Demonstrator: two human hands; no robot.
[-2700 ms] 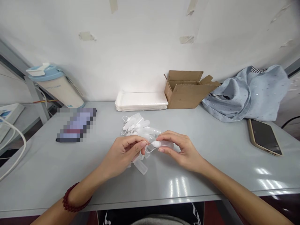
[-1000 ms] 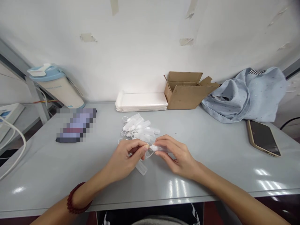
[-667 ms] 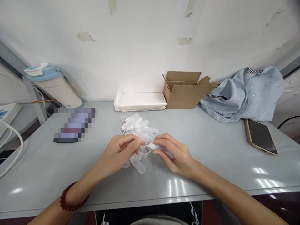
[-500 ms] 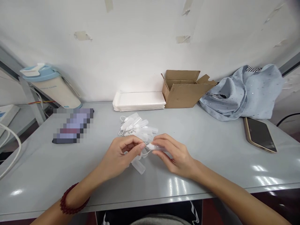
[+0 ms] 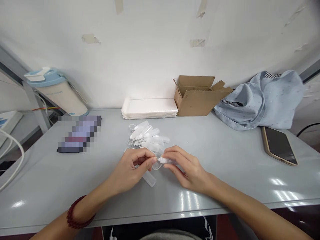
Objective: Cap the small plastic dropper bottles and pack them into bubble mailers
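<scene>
My right hand (image 5: pixel 183 166) is closed round a small translucent plastic bottle (image 5: pixel 171 161) with a white cap (image 5: pixel 163 160), held lying sideways with its pointed tip to the left. My left hand (image 5: pixel 136 168) is closed in a pinch right at that tip; what lies between thumb and finger is hidden. A thin white cord (image 5: pixel 158 167) loops below, between the hands. Just beyond is a pile of similar small bottles (image 5: pixel 150 133) with white caps and cord loops. One more bottle (image 5: pixel 150 179) lies under my left hand, partly covered by it.
A stack of white padded envelopes (image 5: pixel 150 108) and an open cardboard box (image 5: pixel 195 103) stand against the wall. To the left are a tumbler (image 5: pixel 62 95) and a phone (image 5: pixel 80 135); to the right, a light blue cloth bag (image 5: pixel 270 103) and another phone (image 5: pixel 280 145).
The view has shifted slightly. My hands keep nearly the same pose; a little more of the white cap and its tip shows between them.
</scene>
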